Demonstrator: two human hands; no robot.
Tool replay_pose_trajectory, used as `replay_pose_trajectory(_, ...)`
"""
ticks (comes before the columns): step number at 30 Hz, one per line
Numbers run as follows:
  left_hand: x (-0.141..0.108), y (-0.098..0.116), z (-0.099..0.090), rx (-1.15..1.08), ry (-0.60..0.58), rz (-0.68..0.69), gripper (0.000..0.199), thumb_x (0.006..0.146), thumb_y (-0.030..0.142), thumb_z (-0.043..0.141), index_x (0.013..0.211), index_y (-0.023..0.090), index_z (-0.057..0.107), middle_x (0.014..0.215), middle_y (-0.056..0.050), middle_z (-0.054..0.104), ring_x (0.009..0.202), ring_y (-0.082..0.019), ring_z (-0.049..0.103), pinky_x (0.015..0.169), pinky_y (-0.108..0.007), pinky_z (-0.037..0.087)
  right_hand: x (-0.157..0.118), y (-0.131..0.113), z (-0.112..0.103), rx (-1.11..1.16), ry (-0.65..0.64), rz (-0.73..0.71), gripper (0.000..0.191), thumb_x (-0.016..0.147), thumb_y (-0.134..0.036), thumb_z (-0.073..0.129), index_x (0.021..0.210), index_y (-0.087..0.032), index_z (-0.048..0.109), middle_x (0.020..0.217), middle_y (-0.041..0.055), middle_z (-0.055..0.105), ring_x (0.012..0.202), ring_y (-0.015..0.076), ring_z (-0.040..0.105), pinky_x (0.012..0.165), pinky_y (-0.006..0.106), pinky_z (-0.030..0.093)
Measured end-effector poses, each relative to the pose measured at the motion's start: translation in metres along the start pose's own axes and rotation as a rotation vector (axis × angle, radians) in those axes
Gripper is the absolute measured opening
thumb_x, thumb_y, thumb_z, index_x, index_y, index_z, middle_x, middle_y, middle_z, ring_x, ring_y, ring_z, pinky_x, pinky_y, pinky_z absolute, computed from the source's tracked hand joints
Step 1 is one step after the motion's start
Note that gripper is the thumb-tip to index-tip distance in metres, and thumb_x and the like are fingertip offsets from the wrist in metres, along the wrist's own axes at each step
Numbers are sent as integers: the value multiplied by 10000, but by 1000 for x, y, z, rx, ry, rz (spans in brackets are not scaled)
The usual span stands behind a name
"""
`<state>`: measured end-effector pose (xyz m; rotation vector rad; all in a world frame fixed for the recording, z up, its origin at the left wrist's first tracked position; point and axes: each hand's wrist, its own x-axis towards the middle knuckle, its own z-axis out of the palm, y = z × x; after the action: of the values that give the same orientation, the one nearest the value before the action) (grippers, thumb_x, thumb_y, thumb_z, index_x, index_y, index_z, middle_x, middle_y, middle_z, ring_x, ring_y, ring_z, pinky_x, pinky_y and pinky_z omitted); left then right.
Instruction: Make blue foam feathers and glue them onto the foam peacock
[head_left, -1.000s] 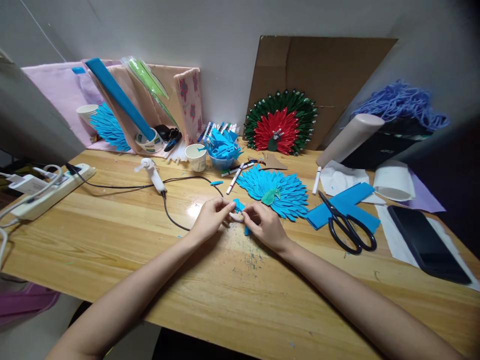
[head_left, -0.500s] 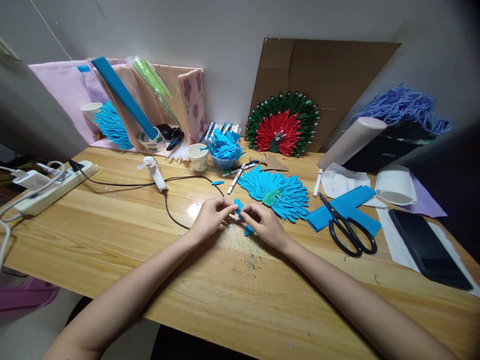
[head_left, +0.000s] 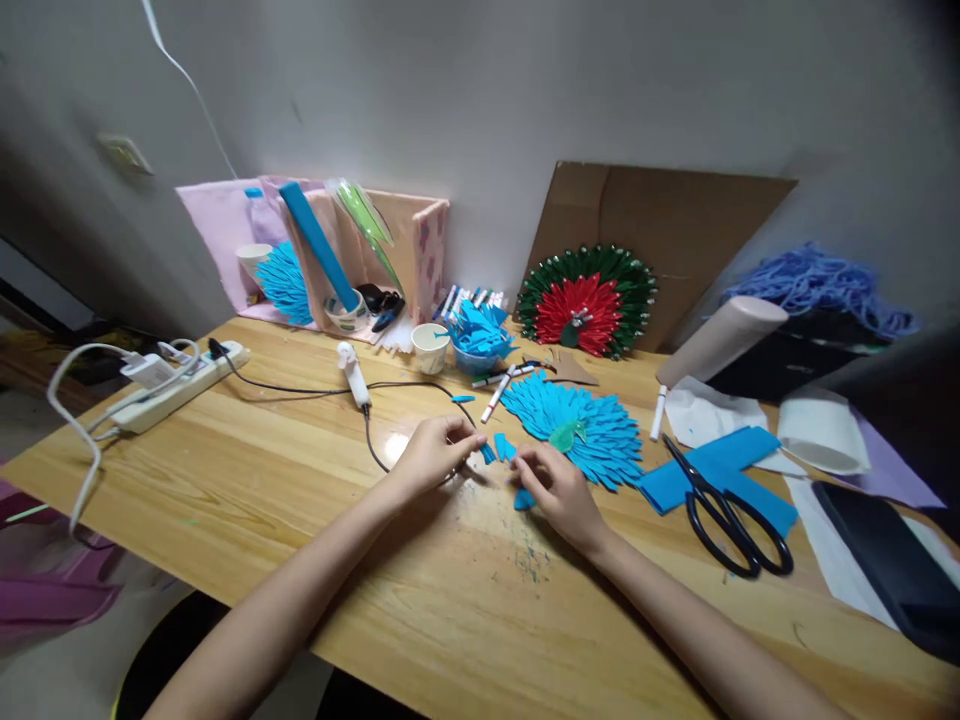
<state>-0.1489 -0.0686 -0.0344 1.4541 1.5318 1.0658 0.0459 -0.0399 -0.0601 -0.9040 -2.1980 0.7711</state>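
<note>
My left hand (head_left: pixel 444 452) pinches a small blue paper piece (head_left: pixel 487 453) between thumb and fingertips. Close by on the right, my right hand (head_left: pixel 556 487) is closed on another blue paper piece (head_left: pixel 503 447), a small gap separating the two. A further blue piece (head_left: pixel 523 499) shows under my right fingers; whether it is held or lies on the table I cannot tell. Just beyond my hands lies a fan of blue paper petals (head_left: pixel 607 430) with a green bird-shaped piece (head_left: pixel 568 435) at its centre.
Black-handled scissors (head_left: pixel 731 520) rest on folded blue strips (head_left: pixel 772 500) at right, beside a phone (head_left: pixel 885 560). A white glue gun (head_left: pixel 352 375) stands left, its cable running behind my left hand. Farther back are a paper cup (head_left: pixel 430 349) and a bowl of blue pieces (head_left: pixel 480 355).
My hands have moved apart; the blue paper between them now shows as separate pieces, one at each hand. The camera view has tilted up and shifted left.
</note>
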Motion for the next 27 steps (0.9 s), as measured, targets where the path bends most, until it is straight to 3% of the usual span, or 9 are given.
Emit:
replay_pose_trajectory(3,-20,0,-39,-64,79,-13,250,711,382,600,694,137,643,668,-44,656,611,-136,586,566,-217,446,-7,-7,12,-211,-96,-266,136,859,-197,415,801,-171,535,723,46,578,691,165,533,629,282,403)
replay_pose_trajectory(6,-48,-14,-81,-173,258,-81,255,689,387,624,704,132,640,654,-40,653,585,-123,579,570,-217,460,-6,-10,28,-433,-125,-430,162,849,-162,411,762,-168,548,688,49,572,653,168,517,603,285,382)
replay_pose_trajectory(9,-66,-39,-116,-210,482,-166,293,654,409,648,692,119,642,625,-45,645,575,-128,582,552,-220,464,10,-18,44,-536,-57,-474,178,847,-155,403,756,-164,555,682,57,574,653,180,520,607,296,383)
replay_pose_trajectory(12,-68,-60,-140,-225,631,-176,326,619,422,669,716,111,649,659,-63,661,620,-148,605,557,-227,474,42,-44,67,-404,-31,-450,152,834,-151,400,810,-161,550,737,67,588,706,187,538,635,294,406)
replay_pose_trajectory(15,-59,-73,-154,-224,716,-124,324,611,412,676,721,108,652,662,-65,665,623,-148,609,548,-220,468,85,-76,104,-233,9,-328,150,816,-193,427,917,-164,534,864,95,592,835,218,542,712,324,428)
replay_pose_trajectory(18,-52,-86,-159,-243,767,-105,315,620,394,672,734,101,649,661,-66,663,603,-141,609,526,-212,454,132,-96,148,-139,30,-134,304,749,-285,528,1010,-130,507,996,165,554,938,276,509,781,388,413)
replay_pose_trajectory(21,-53,-99,-160,-262,804,-112,291,629,366,669,727,94,639,666,-72,663,588,-140,618,522,-212,448,167,-98,181,-27,-40,17,287,705,-304,565,928,-126,536,900,149,578,845,267,531,738,373,413)
replay_pose_trajectory(24,-58,-108,-161,-274,849,-111,269,636,346,666,716,92,631,664,-70,664,588,-140,624,534,-214,451,178,-93,190,28,-94,8,168,744,-286,497,807,-144,562,742,83,586,694,213,538,651,323,414)
replay_pose_trajectory(27,-60,-112,-163,-281,879,-108,265,642,345,662,736,98,640,659,-59,662,587,-125,615,550,-210,455,162,-89,179,101,-116,-10,260,807,-338,406,810,-141,575,690,48,572,645,183,533,611,288,408)
